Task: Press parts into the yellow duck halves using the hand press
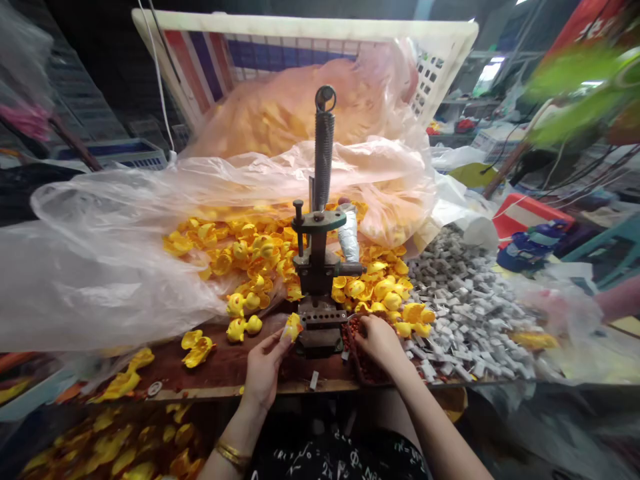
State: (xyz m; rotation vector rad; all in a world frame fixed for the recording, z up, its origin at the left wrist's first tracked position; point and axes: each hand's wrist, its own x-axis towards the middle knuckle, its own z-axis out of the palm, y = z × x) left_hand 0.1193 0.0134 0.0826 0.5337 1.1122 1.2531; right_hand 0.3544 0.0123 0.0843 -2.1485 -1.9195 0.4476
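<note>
Between the thumb and fingers of my left hand (pixel 269 360) is a yellow plastic piece (pixel 293 327), held just left of the base of a dark metal hand press (pixel 320 293). My right hand (pixel 377 339) reaches over a dark tray (pixel 367 373) of small red parts, right of the press. Its fingertips are pressed together at the tray's upper part; anything between them is too small to make out. Many yellow duck-like pieces (pixel 260 250) lie behind and on both sides of the press.
Small grey-white blocks (pixel 465 307) are heaped at the right. Clear plastic sheeting (pixel 110 247) covers the left, and a white crate (pixel 300 28) stands behind. More yellow pieces (pixel 115 440) lie below the table edge. One grey block (pixel 314 380) sits near the front edge.
</note>
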